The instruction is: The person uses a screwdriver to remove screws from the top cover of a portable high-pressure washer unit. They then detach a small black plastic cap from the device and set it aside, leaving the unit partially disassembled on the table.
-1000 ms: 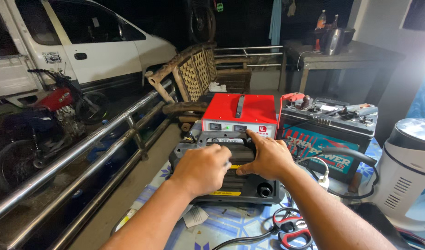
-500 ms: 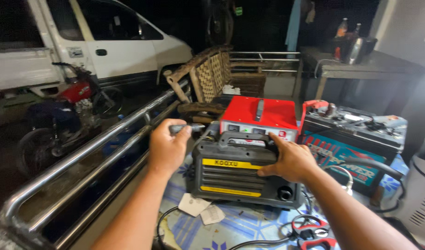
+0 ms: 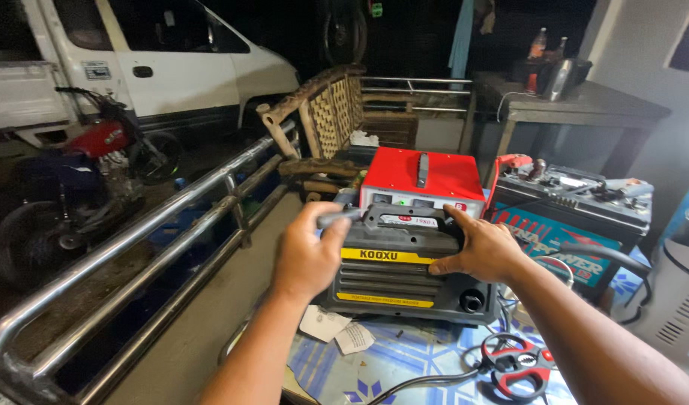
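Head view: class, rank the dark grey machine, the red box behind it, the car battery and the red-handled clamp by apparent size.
1. Dark grey machine, though nearest the camera.
2 and 3. Car battery and red box look alike; unsure.
4. Red-handled clamp.

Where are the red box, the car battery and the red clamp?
red box [image 3: 423,174], head view, on its flat top.
car battery [image 3: 577,196], head view, on its top.
red clamp [image 3: 518,366], head view, on its handles.

Dark grey boxy machine [image 3: 408,274], yellow stripe across front, ribbed vents, round socket lower right; upright at frame centre on blue patterned tabletop. Slim grey tool [image 3: 338,218] at its upper-left corner.
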